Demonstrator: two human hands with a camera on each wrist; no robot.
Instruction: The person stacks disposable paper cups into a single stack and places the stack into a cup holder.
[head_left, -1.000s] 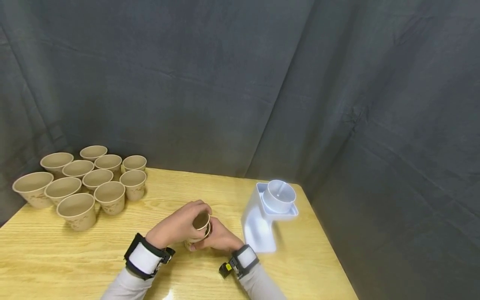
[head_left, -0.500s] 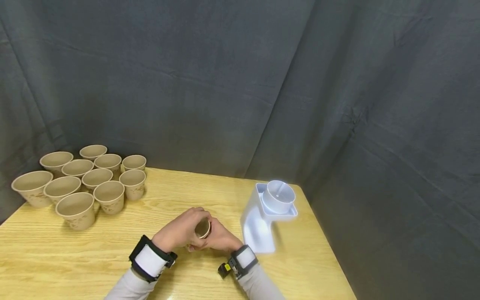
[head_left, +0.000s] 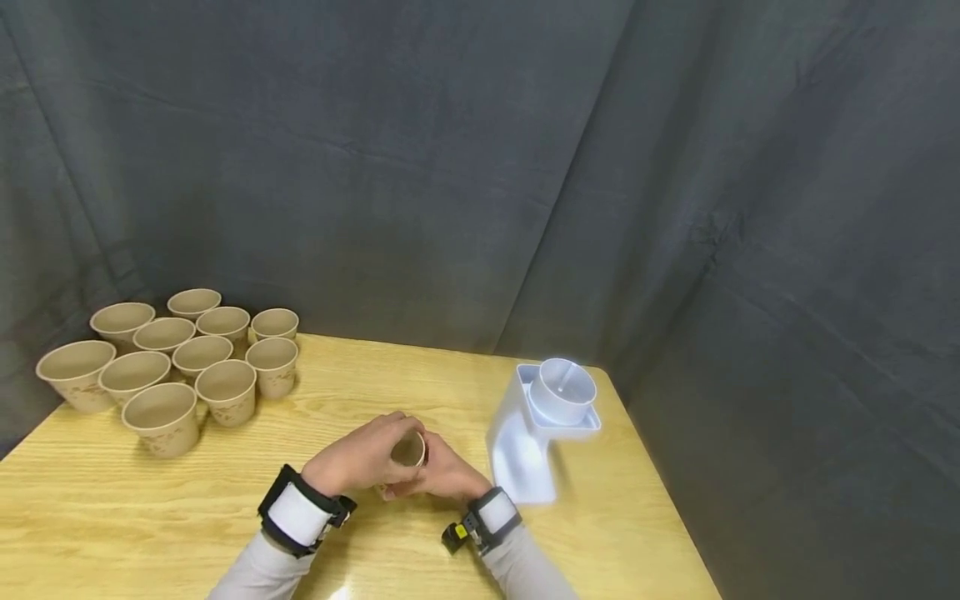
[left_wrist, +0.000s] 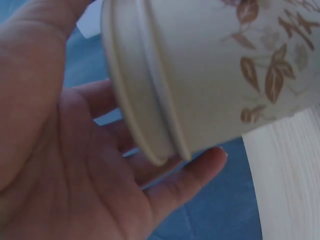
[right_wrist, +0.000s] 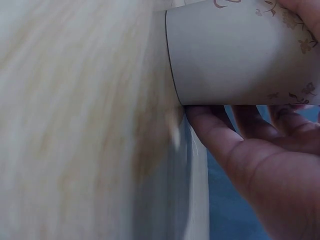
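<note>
from the left, i have eleven cups [head_left: 198, 357] standing upright, mouths up, close together on the table [head_left: 352, 375], some of their rims overlapping in my view. next comes the person's left grip [head_left: 363, 456], a bare hand with a black and white strap [head_left: 298, 514] at the wrist. it is partly closed, thumb and fingers curled round the rim end of the nested cups [left_wrist: 235, 75]. i see two rims there on the left wrist view, one just beyond the other, and a brown leaf print below them. these cups are near the front of the table, between the two hands, mouth tilted toward me. the right grip [head_left: 444, 473] is curled round their other side, fingers wrapped along the wall; on the right wrist view the base is right at the table, but i can't tell if it touches. just right of that hand is a white stand [head_left: 517, 458] with a round piece [head_left: 558, 408] on top. farthest right, i see the dark curtain [head_left: 810, 333], which also runs along the back.
</note>
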